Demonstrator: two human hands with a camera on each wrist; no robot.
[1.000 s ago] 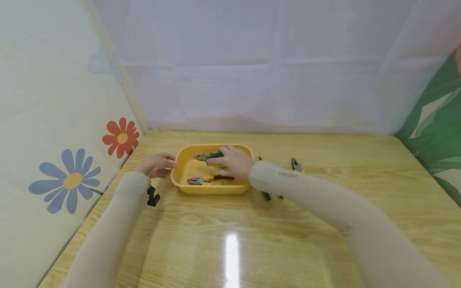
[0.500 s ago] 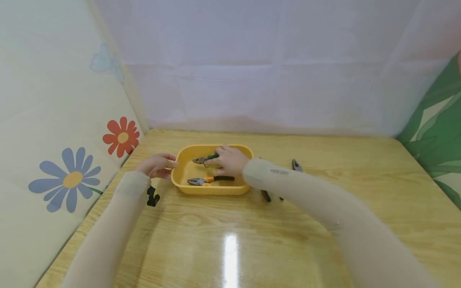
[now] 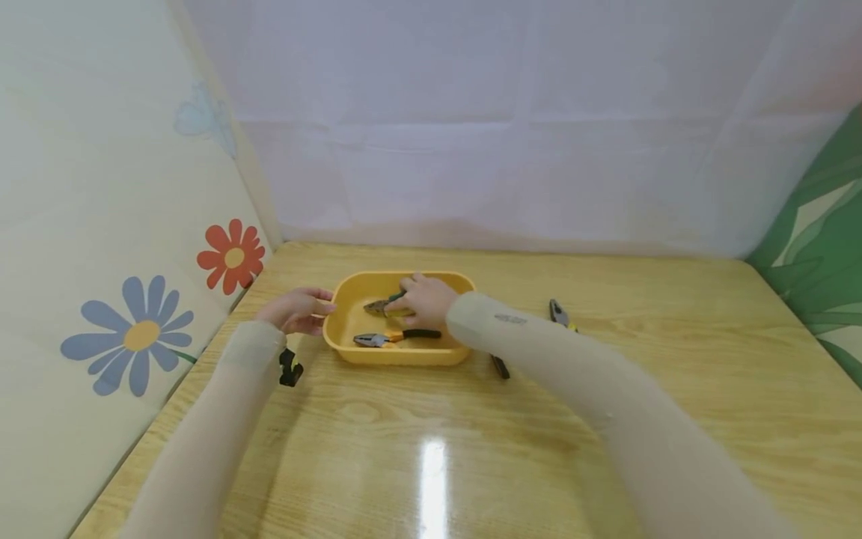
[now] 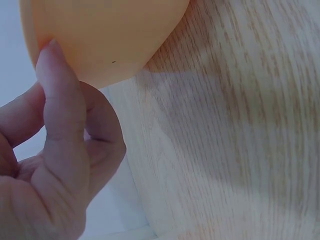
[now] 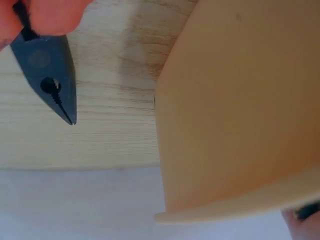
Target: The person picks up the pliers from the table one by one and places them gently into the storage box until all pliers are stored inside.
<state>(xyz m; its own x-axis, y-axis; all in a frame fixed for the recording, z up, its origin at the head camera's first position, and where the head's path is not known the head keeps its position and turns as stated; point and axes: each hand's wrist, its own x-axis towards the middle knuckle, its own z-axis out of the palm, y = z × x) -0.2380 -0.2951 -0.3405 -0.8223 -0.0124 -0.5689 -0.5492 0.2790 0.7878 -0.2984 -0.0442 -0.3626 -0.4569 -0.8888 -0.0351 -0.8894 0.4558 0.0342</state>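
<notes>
A yellow basin (image 3: 397, 358) stands on the table. My left hand (image 3: 296, 309) holds its left rim; in the left wrist view the thumb tip (image 4: 52, 50) presses near the edge. Inside the basin, my right hand (image 3: 427, 301) grips green-handled pliers (image 3: 376, 308), their metal head pointing left and their handles mostly covered by the fingers. Orange-and-black-handled pliers (image 3: 397, 338) lie on the basin floor nearer me, head also to the left. The right wrist view shows the basin's outer wall (image 5: 230, 115) and part of the right hand (image 5: 305, 227) at the corner.
Pliers with yellow on the handles (image 3: 559, 312) lie right of the basin. A black handle end (image 3: 500, 367) shows below my right sleeve. Red-handled pliers (image 5: 47, 75) lie beside the basin. A small black-and-yellow item (image 3: 290, 368) sits by my left sleeve.
My right hand has moved slightly left and toward me with the green-handled pliers, bringing them closer to the orange-and-black pair. The left hand stays at the rim.
</notes>
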